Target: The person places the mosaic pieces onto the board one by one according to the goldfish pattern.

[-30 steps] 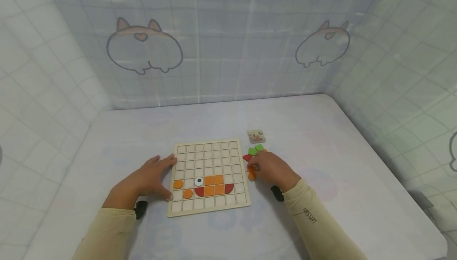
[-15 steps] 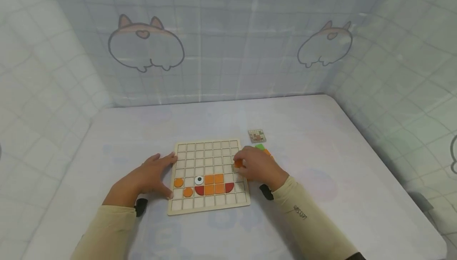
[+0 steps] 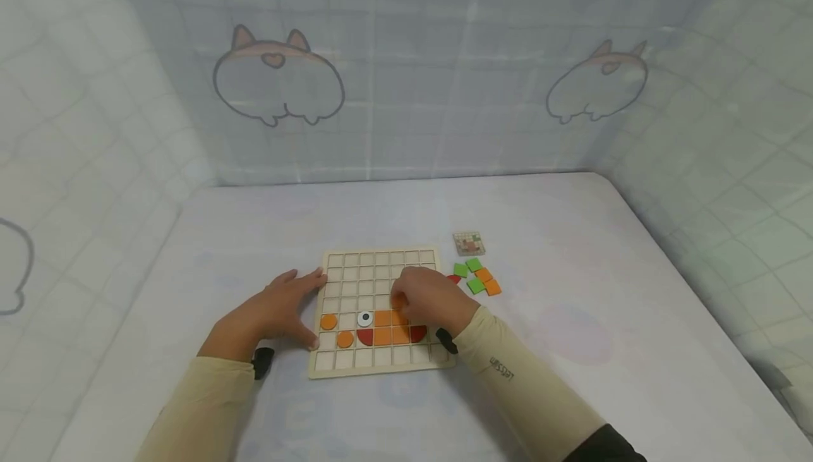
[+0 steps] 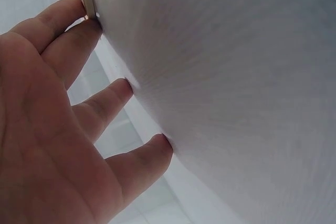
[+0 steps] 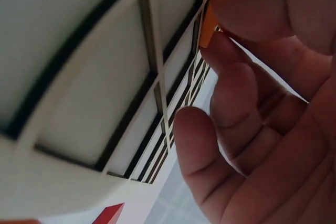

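A pale gridded board (image 3: pixel 344 361) lies on the table with flat pieces in its cells. Two orange discs (image 3: pixel 328 321) sit at its left, and an eye piece (image 3: pixel 365 319) tops a red rounded piece (image 3: pixel 365 337). Orange squares (image 3: pixel 383 336) run right to another red piece (image 3: pixel 418 334). My left hand (image 3: pixel 273 310) rests at the board's left edge, fingers spread, thumb and index fingertip touching it. Over the middle of the board, my right hand (image 3: pixel 435 298) pinches an orange tile (image 5: pixel 209 22) between thumb and index finger. Its fingers hide much of that tile.
Right of the board lie green squares (image 3: pixel 476 286), orange squares (image 3: pixel 492 287) and a partly hidden red piece (image 3: pixel 454 279). A small pattern card (image 3: pixel 469 243) sits behind them. A tiled-print curtain (image 3: pixel 406 137) stands along the table's back edge.
My right hand has moved left from the loose pieces to above the board, carrying an orange tile. The left hand stays at the board's edge. The head view has shifted slightly.
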A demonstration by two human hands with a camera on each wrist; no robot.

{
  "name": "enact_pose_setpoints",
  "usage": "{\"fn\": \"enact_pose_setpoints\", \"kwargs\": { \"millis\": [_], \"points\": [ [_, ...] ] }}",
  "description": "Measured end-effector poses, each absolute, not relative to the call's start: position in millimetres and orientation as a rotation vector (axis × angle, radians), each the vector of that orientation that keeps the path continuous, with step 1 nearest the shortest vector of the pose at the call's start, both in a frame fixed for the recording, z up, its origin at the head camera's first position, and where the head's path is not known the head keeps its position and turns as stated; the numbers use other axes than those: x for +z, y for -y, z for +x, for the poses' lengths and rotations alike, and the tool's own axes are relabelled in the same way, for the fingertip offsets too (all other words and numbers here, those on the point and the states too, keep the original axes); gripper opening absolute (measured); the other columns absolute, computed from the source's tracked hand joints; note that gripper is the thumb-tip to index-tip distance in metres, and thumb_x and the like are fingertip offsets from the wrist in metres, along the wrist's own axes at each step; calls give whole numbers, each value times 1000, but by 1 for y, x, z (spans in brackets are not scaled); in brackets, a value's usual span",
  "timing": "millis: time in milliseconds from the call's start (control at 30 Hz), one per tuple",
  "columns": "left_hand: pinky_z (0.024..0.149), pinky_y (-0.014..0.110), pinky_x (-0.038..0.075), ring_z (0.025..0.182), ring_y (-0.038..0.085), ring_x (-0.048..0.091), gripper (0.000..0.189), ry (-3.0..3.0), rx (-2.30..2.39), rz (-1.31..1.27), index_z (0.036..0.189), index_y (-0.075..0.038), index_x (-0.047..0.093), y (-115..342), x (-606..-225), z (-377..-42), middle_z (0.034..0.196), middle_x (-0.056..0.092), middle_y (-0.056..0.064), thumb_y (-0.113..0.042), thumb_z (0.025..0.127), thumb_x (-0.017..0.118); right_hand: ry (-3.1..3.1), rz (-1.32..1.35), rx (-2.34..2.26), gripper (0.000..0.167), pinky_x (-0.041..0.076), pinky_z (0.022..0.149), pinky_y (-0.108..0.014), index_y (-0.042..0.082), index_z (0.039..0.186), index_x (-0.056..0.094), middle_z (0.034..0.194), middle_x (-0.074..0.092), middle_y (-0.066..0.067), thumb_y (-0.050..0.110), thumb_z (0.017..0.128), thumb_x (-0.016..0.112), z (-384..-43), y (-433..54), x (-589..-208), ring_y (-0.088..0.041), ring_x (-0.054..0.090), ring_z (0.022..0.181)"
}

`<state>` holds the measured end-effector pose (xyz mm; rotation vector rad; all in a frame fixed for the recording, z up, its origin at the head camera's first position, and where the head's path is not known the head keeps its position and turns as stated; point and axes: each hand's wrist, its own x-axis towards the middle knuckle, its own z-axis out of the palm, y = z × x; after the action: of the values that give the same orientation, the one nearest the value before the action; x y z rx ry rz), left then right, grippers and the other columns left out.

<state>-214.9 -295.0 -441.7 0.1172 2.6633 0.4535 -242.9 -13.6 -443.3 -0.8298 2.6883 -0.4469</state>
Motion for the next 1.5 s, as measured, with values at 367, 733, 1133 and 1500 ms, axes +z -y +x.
{"fn": "enact_pose_setpoints", "kwargs": {
  "millis": [367,733,1133,1500],
  "points": [
    [113,76,23,154,48,9,126,-2663,450,127,160,-22,35,293,-437,-218,170,24,6,-40,54,100,-2734,-845,-429,29,52,86,-25,20,111,77,107,66,5,2,92,65,-243,8,-444,-13,55,90],
    [111,77,25,154,48,9,128,-2666,416,146,160,-23,34,298,-439,-222,170,24,7,-45,52,99,-2854,-343,-616,38,53,83,-35,17,125,72,119,66,0,20,87,68,-235,-53,-447,-16,58,95],
    [113,77,22,154,49,7,127,-2635,456,157,161,-20,32,299,-440,-223,170,22,8,-43,55,99,-2844,72,-607,46,53,89,-44,5,130,64,119,61,-14,27,91,74,-241,-112,-453,-26,56,98],
    [112,77,24,154,49,6,128,-2623,463,139,161,-22,30,299,-442,-225,170,20,10,-44,55,99,-2805,144,-620,40,52,94,-46,3,129,65,120,66,-14,15,90,68,-245,-108,-452,-29,56,102]
  ]
}}
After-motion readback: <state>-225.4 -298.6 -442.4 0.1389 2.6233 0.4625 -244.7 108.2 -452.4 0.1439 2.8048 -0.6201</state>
